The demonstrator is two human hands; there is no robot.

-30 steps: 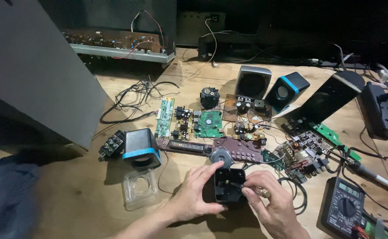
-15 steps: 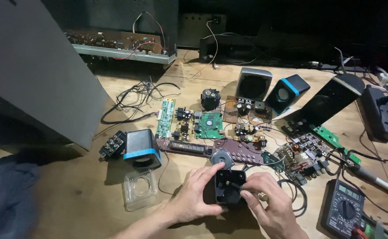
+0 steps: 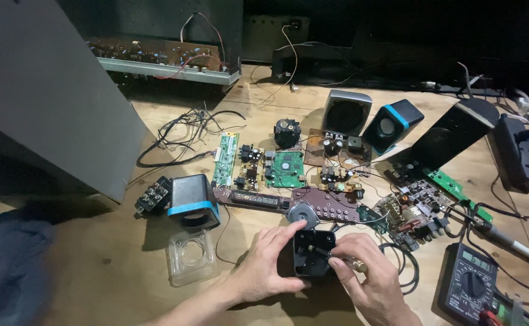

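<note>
Black plastic housing (image 3: 313,253) at lower centre of the frame, resting on the wooden worktop (image 3: 95,265), open face up. Gripped at its left side by left hand (image 3: 269,265); right hand (image 3: 367,281) closed on a small tool (image 3: 352,263), tip inside. Seemingly mid-disassembly: circuit boards (image 3: 284,168) and speakers (image 3: 346,113) already spread above, this housing not yet emptied.

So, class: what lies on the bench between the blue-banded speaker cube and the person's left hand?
In the head view, a clear plastic square cover lies between the speaker cube and the left hand, on bare wood.
</note>
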